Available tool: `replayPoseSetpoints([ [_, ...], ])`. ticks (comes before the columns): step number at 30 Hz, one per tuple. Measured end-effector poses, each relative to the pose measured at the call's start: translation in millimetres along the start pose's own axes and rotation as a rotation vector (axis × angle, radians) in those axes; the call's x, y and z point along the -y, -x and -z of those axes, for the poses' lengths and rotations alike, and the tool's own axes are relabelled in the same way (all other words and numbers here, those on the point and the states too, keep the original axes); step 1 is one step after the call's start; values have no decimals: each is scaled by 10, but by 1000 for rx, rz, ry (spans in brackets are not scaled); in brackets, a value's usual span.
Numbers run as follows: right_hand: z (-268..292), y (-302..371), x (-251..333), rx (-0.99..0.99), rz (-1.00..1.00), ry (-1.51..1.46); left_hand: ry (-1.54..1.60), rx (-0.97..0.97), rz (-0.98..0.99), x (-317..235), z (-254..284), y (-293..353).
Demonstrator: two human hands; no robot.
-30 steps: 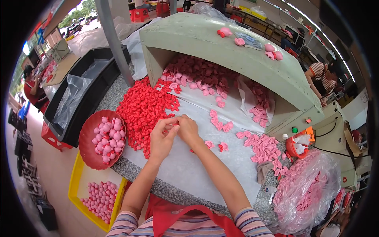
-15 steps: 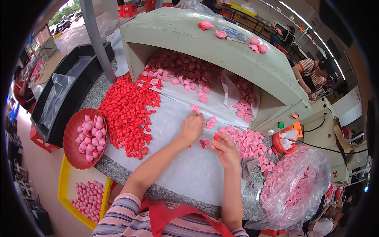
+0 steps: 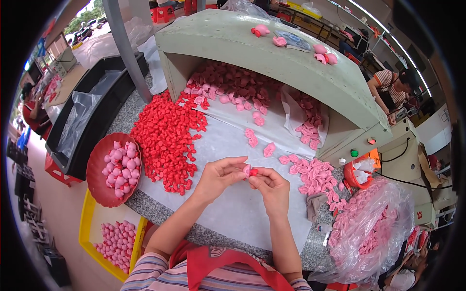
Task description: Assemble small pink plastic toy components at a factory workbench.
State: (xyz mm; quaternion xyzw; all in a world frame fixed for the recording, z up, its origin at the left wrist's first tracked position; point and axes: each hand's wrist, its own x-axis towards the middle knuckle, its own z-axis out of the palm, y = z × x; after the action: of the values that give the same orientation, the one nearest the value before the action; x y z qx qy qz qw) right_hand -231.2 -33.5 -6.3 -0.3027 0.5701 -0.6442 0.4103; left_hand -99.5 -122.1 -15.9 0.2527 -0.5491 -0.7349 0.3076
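Over the white sheet (image 3: 213, 218), both my hands meet at their fingertips. My left hand (image 3: 221, 178) is closed in a pinch on a small pink plastic piece (image 3: 247, 170). Touching it is a glossy red piece (image 3: 253, 172), held between the thumb and fingers of my right hand (image 3: 272, 191). The fingers partly cover both pieces. Just beyond lie loose pink shell-shaped pieces (image 3: 269, 149). A large heap of small red pieces (image 3: 162, 140) spreads to the left, and a pile of flat pink pieces (image 3: 315, 179) lies to the right.
A grey-green hooded machine (image 3: 272, 53) with more pink pieces inside stands at the back. Left are a red bowl (image 3: 94, 167) of assembled pink balls, a black crate (image 3: 60, 160) and a yellow tray (image 3: 86, 228). A clear bag (image 3: 369, 233) of pink pieces sits right. Other people work nearby.
My left hand has come back toward me from the pink pieces near the machine, now with a pink piece. My right hand has brought the red piece against it.
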Motion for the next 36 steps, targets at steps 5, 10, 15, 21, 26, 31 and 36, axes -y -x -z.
replayPoseSetpoints([
  [5, -54, 162, 112, -8, 190, 118, 147, 121, -70, -3, 8, 77],
  [10, -41, 238, 190, 5, 235, 185, 175, 126, -93, -48, -21, 97],
  [15, 33, 266, 271, 187, 96, 146, 217, 223, -35, -12, 74, 57],
  [21, 11, 276, 311, 163, 182, 431, 394, 302, 87, 44, 35, 76],
  [26, -46, 297, 254, 86, 258, 418, 375, 240, 135, -42, 42, 169],
  [31, -137, 329, 249, 19, 389, 639, 242, 55, -17, 12, -60, 310],
  [36, -126, 361, 90, -12, 545, 746, 275, 66, -7, 101, -49, 323],
])
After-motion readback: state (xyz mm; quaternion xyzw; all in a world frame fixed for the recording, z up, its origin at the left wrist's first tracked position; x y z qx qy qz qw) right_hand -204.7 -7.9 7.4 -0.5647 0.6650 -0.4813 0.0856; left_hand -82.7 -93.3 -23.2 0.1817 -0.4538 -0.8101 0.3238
